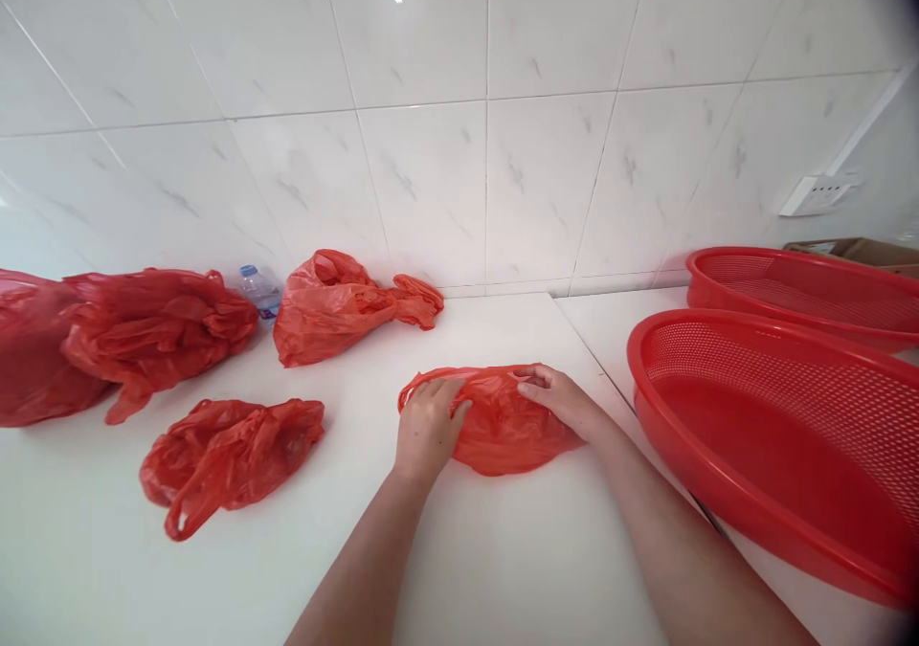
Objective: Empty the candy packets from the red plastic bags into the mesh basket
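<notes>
From where I stand, with the wall at twelve o'clock, a red plastic bag [495,435] lies spread on the white table [345,569] directly in front of the person, under both hands. The left hand [427,426] reaches in from seven o'clock and rests over the bag's nine o'clock side. Its fingers curve across the film near the upper edge, the thumb pointing toward two o'clock over the middle of the bag. The right hand [560,392] comes from four o'clock to the bag's one o'clock edge, fingertips at the rim and thumb set a little apart below them. Most of the crumpled plastic lies between the two hands and spreads toward six o'clock below them. I can't tell whether either hand's fingers are pinching the film or only pressing on it.

Out at nine o'clock lies a crumpled red bag [234,455], one handle loop toward its own seven o'clock. At ten o'clock sits a bunched red bag [326,311], its gathered end toward three, with a clear bottle [262,294] with a blue cap just beside it. Between nine and ten, farther off, is a bulky heap of red plastic [162,325]. At three o'clock stands a red mesh-sided basket [761,445], with a second basket [796,287] behind it at two, below a wall socket [818,194].
</notes>
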Tool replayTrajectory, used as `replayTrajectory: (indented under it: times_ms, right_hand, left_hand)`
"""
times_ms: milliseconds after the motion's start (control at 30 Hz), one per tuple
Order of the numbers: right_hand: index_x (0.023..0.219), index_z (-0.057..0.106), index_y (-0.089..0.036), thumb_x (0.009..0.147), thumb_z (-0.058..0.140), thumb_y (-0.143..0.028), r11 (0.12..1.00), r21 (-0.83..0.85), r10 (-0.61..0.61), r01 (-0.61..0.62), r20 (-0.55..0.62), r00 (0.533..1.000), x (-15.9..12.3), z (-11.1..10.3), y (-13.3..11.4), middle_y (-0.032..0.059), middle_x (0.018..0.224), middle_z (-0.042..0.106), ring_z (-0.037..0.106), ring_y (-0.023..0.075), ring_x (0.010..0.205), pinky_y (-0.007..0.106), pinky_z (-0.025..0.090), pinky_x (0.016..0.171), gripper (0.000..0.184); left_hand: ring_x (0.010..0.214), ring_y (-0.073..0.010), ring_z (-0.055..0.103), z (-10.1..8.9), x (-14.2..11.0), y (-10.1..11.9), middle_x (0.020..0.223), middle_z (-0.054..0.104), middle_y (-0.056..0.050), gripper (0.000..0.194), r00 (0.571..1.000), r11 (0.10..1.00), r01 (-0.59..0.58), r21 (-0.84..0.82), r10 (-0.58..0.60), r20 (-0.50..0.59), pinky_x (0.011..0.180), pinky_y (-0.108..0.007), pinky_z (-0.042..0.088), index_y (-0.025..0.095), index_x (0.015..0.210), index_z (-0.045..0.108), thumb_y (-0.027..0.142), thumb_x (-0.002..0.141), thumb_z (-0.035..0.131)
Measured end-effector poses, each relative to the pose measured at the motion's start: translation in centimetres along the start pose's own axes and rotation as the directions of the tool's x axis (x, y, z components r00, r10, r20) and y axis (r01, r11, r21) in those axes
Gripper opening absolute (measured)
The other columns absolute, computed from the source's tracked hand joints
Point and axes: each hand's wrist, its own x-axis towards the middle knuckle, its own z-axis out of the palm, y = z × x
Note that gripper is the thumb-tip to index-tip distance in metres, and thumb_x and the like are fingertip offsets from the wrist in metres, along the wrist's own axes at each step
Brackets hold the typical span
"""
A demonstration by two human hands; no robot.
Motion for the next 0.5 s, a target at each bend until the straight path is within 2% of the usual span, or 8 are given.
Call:
replayTrajectory:
  times_ms: [100,167,233,333,433,500]
  right_hand:
    - [0.108,0.060,-0.026,0.073,0.062,-0.044,0.987,-0.156,-0.026,0.024,-0.012,1.000,0.1,0.6,-0.2,-0.0002,0.090,0.063,0.059,0.0158,0.083,0.026,0.045,0.070,0.040]
    - [0.095,0.063,-0.024,0.075,0.060,-0.041,0.969,-0.248,-0.033,0.020,-0.047,0.998,0.4,1.0,0.0,-0.0011,0.081,0.062,0.058,0.0149,0.076,0.025,0.042,0.065,0.026]
    - [0.082,0.063,-0.022,0.078,0.054,-0.037,0.950,-0.312,-0.036,-0.005,-0.125,0.991,0.7,1.2,0.4,-0.0006,0.077,0.062,0.057,0.0143,0.072,0.024,0.040,0.061,0.018]
    - [0.079,0.062,-0.022,0.081,0.047,-0.035,0.929,-0.365,-0.039,-0.056,-0.248,0.968,1.0,0.9,1.0,-0.0001,0.078,0.063,0.058,0.0142,0.071,0.024,0.039,0.059,0.020]
    - [0.078,0.062,-0.023,0.081,0.044,-0.035,0.901,-0.411,0.001,-0.141,-0.321,0.947,1.0,0.2,1.3,0.0004,0.080,0.063,0.057,0.0145,0.068,0.025,0.037,0.057,0.022]
    - [0.074,0.060,-0.022,0.081,0.044,-0.034,0.879,-0.444,0.013,-0.173,-0.340,0.940,1.0,-0.1,1.4,0.0008,0.077,0.063,0.056,0.0145,0.065,0.025,0.035,0.055,0.022]
  left_hand:
    - [0.080,-0.0253,0.056,1.0,-0.6,1.4,0.079,0.065,-0.006,0.015,0.965,0.973,-0.208,0.098,0.188,0.185,0.086,-0.041,0.038,0.027,0.086,0.069,0.023,0.073,0.062]
    - [0.071,-0.0232,0.054,1.7,-1.2,2.0,0.068,0.062,-0.005,0.009,0.916,0.928,-0.318,0.193,0.248,0.315,0.088,-0.045,0.036,0.025,0.077,0.068,0.022,0.075,0.060]
    - [0.061,-0.0195,0.050,2.2,-1.7,2.2,0.056,0.056,-0.001,0.010,0.882,0.899,-0.373,0.229,0.268,0.387,0.093,-0.048,0.032,0.023,0.063,0.062,0.022,0.073,0.061]
    - [0.046,-0.0120,0.036,2.5,-2.1,2.0,0.044,0.046,0.003,0.022,0.887,0.935,-0.331,0.127,0.263,0.380,0.093,-0.046,0.033,0.022,0.051,0.052,0.023,0.068,0.065]
    - [0.040,-0.0097,0.025,2.4,-2.2,1.8,0.039,0.036,0.005,0.027,0.914,0.976,-0.216,0.005,0.200,0.353,0.074,-0.036,0.042,0.023,0.046,0.048,0.023,0.068,0.063]
    - [0.039,-0.0103,0.025,2.2,-2.0,2.0,0.040,0.034,0.004,0.026,0.914,0.982,-0.188,0.012,0.171,0.367,0.065,-0.033,0.041,0.023,0.047,0.050,0.021,0.071,0.060]
